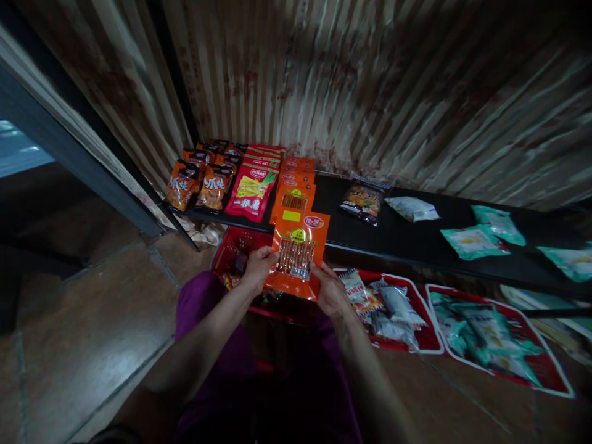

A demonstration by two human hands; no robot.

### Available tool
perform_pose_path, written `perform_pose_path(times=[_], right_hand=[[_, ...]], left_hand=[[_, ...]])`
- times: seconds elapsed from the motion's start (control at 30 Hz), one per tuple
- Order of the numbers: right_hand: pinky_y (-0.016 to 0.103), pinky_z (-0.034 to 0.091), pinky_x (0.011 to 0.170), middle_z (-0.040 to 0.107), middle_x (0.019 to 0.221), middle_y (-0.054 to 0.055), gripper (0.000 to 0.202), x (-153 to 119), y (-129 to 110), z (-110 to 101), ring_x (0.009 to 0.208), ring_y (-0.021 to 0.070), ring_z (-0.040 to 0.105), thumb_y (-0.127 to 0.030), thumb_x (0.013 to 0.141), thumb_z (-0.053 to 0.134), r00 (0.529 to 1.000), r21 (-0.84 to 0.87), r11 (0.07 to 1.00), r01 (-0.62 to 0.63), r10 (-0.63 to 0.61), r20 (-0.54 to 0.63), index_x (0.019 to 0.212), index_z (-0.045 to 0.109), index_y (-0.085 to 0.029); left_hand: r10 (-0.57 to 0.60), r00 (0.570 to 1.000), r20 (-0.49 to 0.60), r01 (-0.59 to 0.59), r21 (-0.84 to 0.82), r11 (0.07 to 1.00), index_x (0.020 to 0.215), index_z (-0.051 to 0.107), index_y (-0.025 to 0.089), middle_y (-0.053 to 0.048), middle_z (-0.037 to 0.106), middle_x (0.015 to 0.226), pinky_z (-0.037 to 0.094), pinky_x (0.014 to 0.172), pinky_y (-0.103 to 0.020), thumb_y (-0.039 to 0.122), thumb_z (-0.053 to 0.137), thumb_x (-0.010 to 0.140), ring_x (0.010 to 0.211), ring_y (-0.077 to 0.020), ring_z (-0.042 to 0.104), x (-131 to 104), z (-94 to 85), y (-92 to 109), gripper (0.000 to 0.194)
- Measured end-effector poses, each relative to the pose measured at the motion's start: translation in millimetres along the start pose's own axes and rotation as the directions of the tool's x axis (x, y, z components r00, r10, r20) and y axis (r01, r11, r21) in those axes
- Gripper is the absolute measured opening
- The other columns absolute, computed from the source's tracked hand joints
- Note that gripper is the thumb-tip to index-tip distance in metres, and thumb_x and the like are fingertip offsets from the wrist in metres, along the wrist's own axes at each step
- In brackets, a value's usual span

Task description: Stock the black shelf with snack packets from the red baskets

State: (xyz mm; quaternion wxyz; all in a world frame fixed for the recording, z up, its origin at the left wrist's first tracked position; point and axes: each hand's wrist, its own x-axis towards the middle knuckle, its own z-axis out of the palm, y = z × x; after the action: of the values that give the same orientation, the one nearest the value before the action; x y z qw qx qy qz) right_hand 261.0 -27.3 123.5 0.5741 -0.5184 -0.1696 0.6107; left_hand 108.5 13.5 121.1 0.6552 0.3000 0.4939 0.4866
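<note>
Between my two hands is an orange snack packet (296, 253) with a clear window and a yellow label. My left hand (259, 266) grips its left edge and my right hand (329, 288) its lower right edge. Just behind it, a row of matching orange packets (295, 192) lies on the black shelf (324, 213). Left of that row are red snack packets (253, 188) showing a yellow food picture, then black-and-orange snack bags (215, 185). Below the held packet stands a red basket (241, 237), its contents partly hidden by my hands.
Further right on the shelf lie a dark snack bag (363, 200), a white packet (412, 208) and several green-and-white packets (474, 242). Two more red baskets (430, 336) (557, 370) with packets stand on the tiled floor. A black metal post (178, 80) rises at the shelf's left end.
</note>
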Motion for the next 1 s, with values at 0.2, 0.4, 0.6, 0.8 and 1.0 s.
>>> perform_pose_path(times=[0.2,0.4,0.6,0.8,1.0], right_hand=[[0.031,0.051,0.078,0.073,0.077,-0.003,0.026,-1,3,-4,0.078,0.0176,0.067,-0.027,0.054,0.079,0.998,0.024,1.000,0.015,-0.014,-0.068,0.077,0.067,-0.023],[0.032,0.052,0.077,0.073,0.079,-0.002,0.027,-9,0,-6,0.078,0.0178,0.067,-0.026,0.054,0.079,0.999,0.038,0.999,0.009,-0.007,-0.053,0.078,0.067,-0.023],[0.032,0.053,0.076,0.073,0.079,-0.002,0.026,-15,3,-5,0.078,0.0179,0.067,-0.027,0.056,0.078,0.998,0.016,0.999,0.040,-0.039,-0.042,0.079,0.066,-0.023],[0.032,0.053,0.072,0.072,0.078,-0.002,0.025,-16,7,2,0.076,0.0190,0.067,-0.031,0.057,0.075,0.994,-0.051,0.994,0.092,-0.095,-0.057,0.080,0.066,-0.025],[0.037,0.047,0.087,0.071,0.098,0.002,0.028,-24,-2,17,0.093,0.0207,0.064,-0.038,0.075,0.057,0.922,-0.400,0.834,0.381,-0.378,0.091,0.098,0.066,-0.024]], left_hand=[[-0.030,0.999,0.034,0.031,-0.040,0.999,0.071,0.063,0.015,0.002,0.062,0.062,0.041,0.060,-0.023,0.029,0.070,0.058,0.058,-0.0113,0.054,-6,3.8,1,0.020],[-0.049,0.999,0.003,0.049,-0.058,0.997,0.067,0.063,0.015,0.003,0.061,0.059,0.040,0.058,-0.021,0.028,0.072,0.057,0.055,-0.0090,0.052,-14,4.3,4,0.018],[-0.014,1.000,0.009,0.014,-0.023,1.000,0.068,0.062,0.016,0.004,0.060,0.059,0.042,0.061,-0.022,0.027,0.068,0.063,0.056,-0.0097,0.053,-16,-0.2,2,0.013],[0.227,0.973,-0.046,-0.204,0.297,0.933,0.099,0.060,0.018,-0.004,0.066,0.086,0.046,0.077,-0.028,0.019,0.058,0.073,0.081,-0.0148,0.061,-6,-4.3,-10,0.026],[0.480,0.862,0.162,-0.479,0.570,0.667,0.121,0.053,0.024,-0.008,0.054,0.125,0.033,0.104,-0.038,0.028,0.053,0.081,0.119,-0.0204,0.046,-33,1.5,1,0.040]])
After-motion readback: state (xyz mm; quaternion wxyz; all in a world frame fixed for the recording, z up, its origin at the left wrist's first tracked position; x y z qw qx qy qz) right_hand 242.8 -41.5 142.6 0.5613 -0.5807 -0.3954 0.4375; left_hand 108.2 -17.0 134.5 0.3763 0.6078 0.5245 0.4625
